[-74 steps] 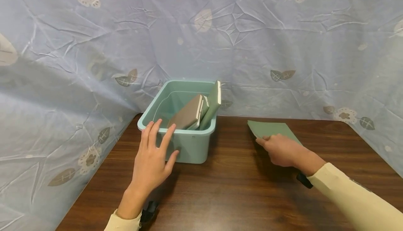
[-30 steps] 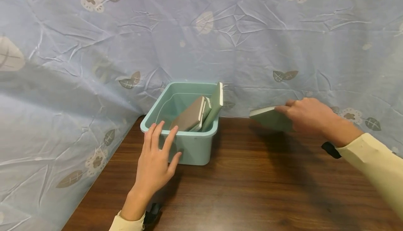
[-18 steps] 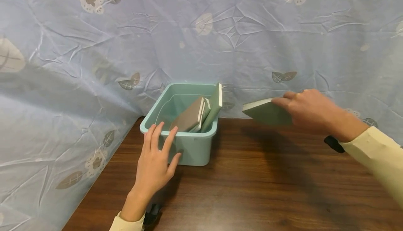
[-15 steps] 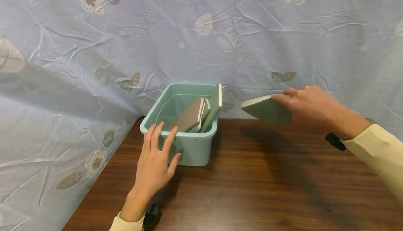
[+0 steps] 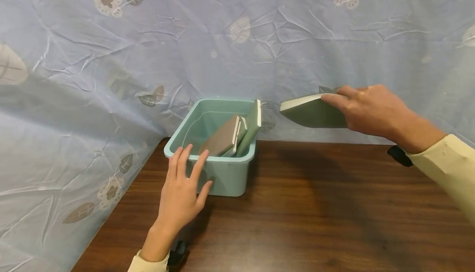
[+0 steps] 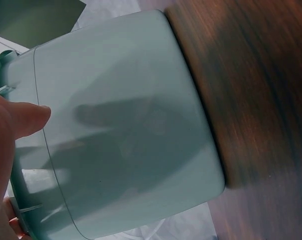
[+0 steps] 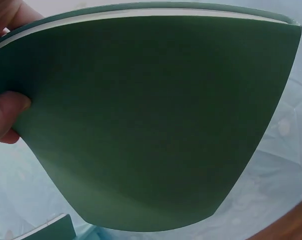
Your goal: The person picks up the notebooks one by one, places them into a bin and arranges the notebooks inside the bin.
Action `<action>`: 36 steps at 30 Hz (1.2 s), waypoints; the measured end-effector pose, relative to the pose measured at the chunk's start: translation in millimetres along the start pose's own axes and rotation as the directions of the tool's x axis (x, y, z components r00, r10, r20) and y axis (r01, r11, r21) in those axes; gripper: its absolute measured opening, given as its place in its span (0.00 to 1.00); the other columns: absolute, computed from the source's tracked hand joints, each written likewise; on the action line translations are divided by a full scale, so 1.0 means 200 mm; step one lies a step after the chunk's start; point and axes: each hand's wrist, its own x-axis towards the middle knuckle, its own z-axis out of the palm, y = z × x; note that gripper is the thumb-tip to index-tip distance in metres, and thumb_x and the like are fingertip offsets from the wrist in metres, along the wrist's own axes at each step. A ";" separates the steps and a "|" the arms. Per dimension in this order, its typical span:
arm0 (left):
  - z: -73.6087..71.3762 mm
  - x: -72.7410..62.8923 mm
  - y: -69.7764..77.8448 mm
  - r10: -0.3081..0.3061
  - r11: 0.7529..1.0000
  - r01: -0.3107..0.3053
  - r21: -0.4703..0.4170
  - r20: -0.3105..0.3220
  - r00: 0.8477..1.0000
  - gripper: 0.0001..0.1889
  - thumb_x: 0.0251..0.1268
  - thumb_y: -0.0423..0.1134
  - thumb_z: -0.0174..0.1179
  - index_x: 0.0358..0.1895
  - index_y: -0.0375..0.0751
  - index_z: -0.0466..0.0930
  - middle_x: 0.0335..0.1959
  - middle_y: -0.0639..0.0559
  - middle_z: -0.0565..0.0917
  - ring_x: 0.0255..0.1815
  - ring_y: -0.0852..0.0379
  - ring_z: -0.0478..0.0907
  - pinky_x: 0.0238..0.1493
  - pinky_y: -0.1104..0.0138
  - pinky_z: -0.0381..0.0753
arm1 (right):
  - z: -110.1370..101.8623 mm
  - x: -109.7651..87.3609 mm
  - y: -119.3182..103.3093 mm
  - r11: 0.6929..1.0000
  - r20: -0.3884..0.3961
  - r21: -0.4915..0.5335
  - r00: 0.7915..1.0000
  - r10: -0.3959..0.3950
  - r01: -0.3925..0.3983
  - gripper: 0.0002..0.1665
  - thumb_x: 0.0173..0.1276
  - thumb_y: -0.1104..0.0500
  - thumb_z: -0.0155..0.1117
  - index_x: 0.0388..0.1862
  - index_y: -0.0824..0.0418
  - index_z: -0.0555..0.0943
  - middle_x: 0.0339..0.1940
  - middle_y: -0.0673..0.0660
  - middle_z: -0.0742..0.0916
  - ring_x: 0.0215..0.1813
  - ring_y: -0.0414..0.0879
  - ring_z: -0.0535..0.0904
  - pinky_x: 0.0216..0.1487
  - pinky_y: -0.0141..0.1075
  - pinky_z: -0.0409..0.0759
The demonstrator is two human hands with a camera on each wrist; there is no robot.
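A green soft-cover notebook (image 5: 315, 113) hangs above the table, gripped at one end by my right hand (image 5: 375, 109); its white page edges face up. In the right wrist view the notebook (image 7: 151, 120) bows slightly, with the thumb on its cover. My left hand (image 5: 179, 198) rests its spread, straight fingers at the front rim of a light teal plastic bin (image 5: 228, 177). The left wrist view shows the thumb against the wall of the bin (image 6: 125, 125). Inside the bin lean a brown notebook (image 5: 220, 136) and green ones, one green notebook (image 5: 254, 125) rising above the rim.
The bin stands at the left rear of a dark brown wooden table (image 5: 297, 214). Behind and to the left hangs a wrinkled pale blue curtain (image 5: 208, 37) with flowers and leaves. A shadow of the right arm falls across the table.
My right hand has picked the green notebook up off the table, tilted it, and raised it higher, lately drifting slightly left. The left hand has stayed at the bin's rim.
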 end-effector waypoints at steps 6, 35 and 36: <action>0.00 0.00 0.00 -0.005 1.000 0.005 0.000 0.011 1.000 0.45 0.61 0.43 0.76 0.82 0.49 0.65 0.81 0.30 0.63 0.81 0.29 0.59 0.80 0.40 0.64 | -0.03 0.03 0.03 1.000 -0.019 -0.009 1.000 -0.018 0.018 0.32 0.52 0.74 0.57 0.57 0.62 0.86 0.35 0.65 0.89 0.16 0.61 0.79 0.16 0.59 0.78; 0.00 0.00 -0.01 0.015 1.000 -0.015 -0.007 -0.036 0.999 0.46 0.58 0.41 0.77 0.81 0.48 0.66 0.79 0.28 0.65 0.80 0.28 0.60 0.78 0.38 0.66 | -0.17 0.19 0.06 0.996 -0.070 -0.087 0.997 0.012 -0.018 0.31 0.55 0.74 0.55 0.58 0.62 0.86 0.35 0.67 0.89 0.16 0.65 0.77 0.15 0.62 0.75; 0.00 0.00 -0.01 0.015 1.000 -0.015 -0.007 -0.036 0.999 0.46 0.58 0.41 0.77 0.81 0.48 0.66 0.79 0.28 0.65 0.80 0.28 0.60 0.78 0.38 0.66 | -0.17 0.20 0.06 0.996 -0.072 -0.086 0.997 0.015 -0.021 0.30 0.56 0.74 0.54 0.58 0.63 0.86 0.34 0.67 0.89 0.15 0.65 0.77 0.15 0.62 0.75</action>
